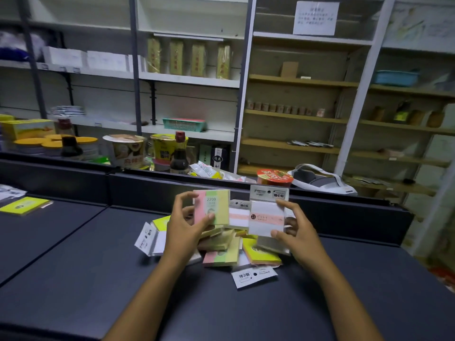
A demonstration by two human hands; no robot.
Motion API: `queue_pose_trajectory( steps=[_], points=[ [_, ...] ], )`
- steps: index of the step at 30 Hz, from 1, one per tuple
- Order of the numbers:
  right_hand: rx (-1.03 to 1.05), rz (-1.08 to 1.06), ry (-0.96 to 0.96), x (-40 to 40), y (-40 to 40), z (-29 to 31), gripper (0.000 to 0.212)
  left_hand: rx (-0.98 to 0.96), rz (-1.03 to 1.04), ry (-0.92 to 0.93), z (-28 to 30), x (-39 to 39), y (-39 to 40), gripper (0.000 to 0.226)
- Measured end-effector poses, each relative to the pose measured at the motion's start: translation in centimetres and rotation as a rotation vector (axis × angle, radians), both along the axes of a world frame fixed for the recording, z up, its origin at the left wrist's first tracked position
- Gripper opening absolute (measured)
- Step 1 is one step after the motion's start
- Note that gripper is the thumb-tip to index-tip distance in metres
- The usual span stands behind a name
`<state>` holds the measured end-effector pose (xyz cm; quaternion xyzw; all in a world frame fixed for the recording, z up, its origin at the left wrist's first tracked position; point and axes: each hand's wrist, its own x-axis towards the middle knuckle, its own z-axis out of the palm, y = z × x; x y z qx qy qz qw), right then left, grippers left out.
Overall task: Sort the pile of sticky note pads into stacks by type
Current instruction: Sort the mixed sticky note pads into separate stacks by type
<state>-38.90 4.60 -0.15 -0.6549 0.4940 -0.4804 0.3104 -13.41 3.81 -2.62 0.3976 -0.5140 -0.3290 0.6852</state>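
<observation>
Two pads held upright: left hand (183, 223) pinches striped pad (212, 209) (thumb front), right hand (296, 232) white pad (267, 216).

In front of you is a dark, matte counter (73, 279) with a seam running diagonally across its left part. A raised dark ledge (147, 185) borders its far edge.

Near the middle lies the pile of sticky note pads (229, 247), loosely heaped and overlapping. At its near edge a white packet (253, 276) lies flat on the counter, and just behind it sits a pad with pink, green and yellow stripes (221, 259). At the pile's left side, another white packet (147, 239) leans out onto the surface.

Well apart, at the far left, a yellow-green pad (24, 205) lies flat, with some white wrappers (9, 193) just beyond it at the edge of view.
</observation>
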Motion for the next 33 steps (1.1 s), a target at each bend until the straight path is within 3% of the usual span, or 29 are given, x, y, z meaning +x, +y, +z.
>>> queue_pose_trajectory(
  steps=[5, 9, 24, 33],
  points=[
    [-0.016, 0.014, -0.197, 4.3, 3.6, -0.6, 0.054, 0.007, 0.069, 0.016, -1.2, 4.1, 4.2, 0.031],
    [-0.077, 0.044, -0.246, 9.4, 6.7, -0.8, 0.049, -0.028, 0.113, 0.033, -0.7, 9.0, 8.6, 0.033],
    [-0.159, 0.282, -0.238, 29.5, 17.6, 0.3, 0.049, -0.01, 0.261, -0.081, 2.1, 28.6, 26.9, 0.043],
    [-0.192, 0.399, -0.234, 37.7, 18.3, 1.1, 0.048, -0.014, 0.407, -0.089, 3.0, 36.1, 30.8, 0.044]
  ],
)
